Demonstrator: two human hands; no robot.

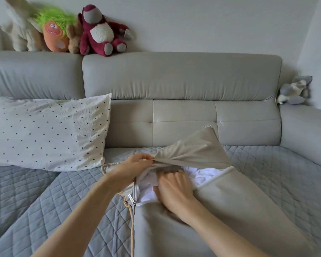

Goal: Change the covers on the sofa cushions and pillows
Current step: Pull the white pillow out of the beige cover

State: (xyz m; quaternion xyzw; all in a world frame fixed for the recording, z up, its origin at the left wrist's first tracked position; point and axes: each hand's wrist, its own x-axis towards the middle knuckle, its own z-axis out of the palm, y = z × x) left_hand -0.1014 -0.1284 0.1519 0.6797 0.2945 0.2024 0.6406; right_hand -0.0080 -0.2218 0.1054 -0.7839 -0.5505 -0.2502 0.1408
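Observation:
A beige cushion cover lies on the sofa seat with its zipper side open toward me. My left hand pinches the upper edge of the opening and holds it lifted. My right hand reaches into the opening, its fingers curled on the white inner cushion that shows inside. A white pillow with black dots leans on the backrest at the left.
The grey sofa has a blue-grey quilted seat cover. Plush toys sit on the backrest top at the left, among them a dark red bear. A grey plush rests on the right corner.

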